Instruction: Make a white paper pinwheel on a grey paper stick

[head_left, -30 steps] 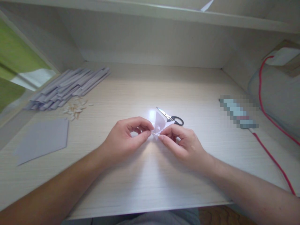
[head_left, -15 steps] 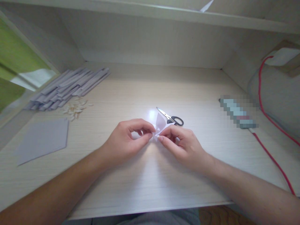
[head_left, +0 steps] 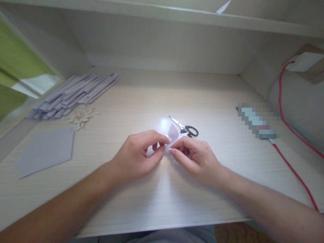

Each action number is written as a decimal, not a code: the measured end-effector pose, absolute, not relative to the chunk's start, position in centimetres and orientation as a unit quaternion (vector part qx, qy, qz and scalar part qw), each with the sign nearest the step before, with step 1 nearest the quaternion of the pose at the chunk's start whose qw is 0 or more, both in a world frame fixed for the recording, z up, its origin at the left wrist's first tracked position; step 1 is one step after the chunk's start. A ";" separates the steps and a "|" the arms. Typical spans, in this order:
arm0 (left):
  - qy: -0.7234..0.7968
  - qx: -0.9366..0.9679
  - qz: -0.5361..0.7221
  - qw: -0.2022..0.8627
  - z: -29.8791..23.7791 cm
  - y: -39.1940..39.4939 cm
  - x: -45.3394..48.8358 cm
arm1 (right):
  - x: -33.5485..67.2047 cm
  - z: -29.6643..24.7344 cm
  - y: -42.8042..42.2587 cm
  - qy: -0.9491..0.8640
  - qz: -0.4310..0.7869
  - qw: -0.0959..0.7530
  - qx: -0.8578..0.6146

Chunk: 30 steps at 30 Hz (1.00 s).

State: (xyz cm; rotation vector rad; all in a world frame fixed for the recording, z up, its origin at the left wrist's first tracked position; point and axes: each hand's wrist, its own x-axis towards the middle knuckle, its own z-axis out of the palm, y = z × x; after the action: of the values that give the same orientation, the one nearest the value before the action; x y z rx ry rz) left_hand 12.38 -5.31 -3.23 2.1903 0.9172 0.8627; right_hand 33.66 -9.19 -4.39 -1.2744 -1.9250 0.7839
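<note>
A small white sheet of paper (head_left: 173, 133) is pinched low down between both hands, its curled corners rising above the fingertips. My left hand (head_left: 144, 150) closes on its left side with thumb and index finger. From the right, my right hand (head_left: 194, 152) pinches the same paper close to the left fingertips. The fingers hide the part of the paper between them. Just behind lies a pair of scissors (head_left: 188, 129) with black handles, blades pointing to the back left.
Rolled paper tubes (head_left: 73, 94) are piled at the back left, beside small pale scraps (head_left: 81, 117). Flat paper sheets (head_left: 47, 152) lie at the left. A blurred phone-like device (head_left: 258, 121) with a red cable (head_left: 295, 173) is at the right. A shelf (head_left: 162, 11) spans above.
The left fingers have shifted slightly on the paper, the thumb and index now a little farther apart. The paper's upper corner sits slightly lower. The right hand has barely moved.
</note>
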 end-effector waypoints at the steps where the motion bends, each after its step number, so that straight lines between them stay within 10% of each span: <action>1: 0.346 0.828 0.328 0.296 -3.2 -5.3 12.3 | 33.7 -4.4 -9.2 -0.742 0.301 0.343 -0.491; 30: 0.289 0.889 0.323 0.150 -4.1 -6.0 12.2 | 33.5 -4.0 -9.4 -0.731 0.303 0.352 -0.499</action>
State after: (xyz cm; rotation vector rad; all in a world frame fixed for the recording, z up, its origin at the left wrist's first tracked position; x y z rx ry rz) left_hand 12.24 -6.00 -4.11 2.5534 0.8319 0.9282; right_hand 33.45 -9.39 -4.02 -1.2920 -1.8927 0.7849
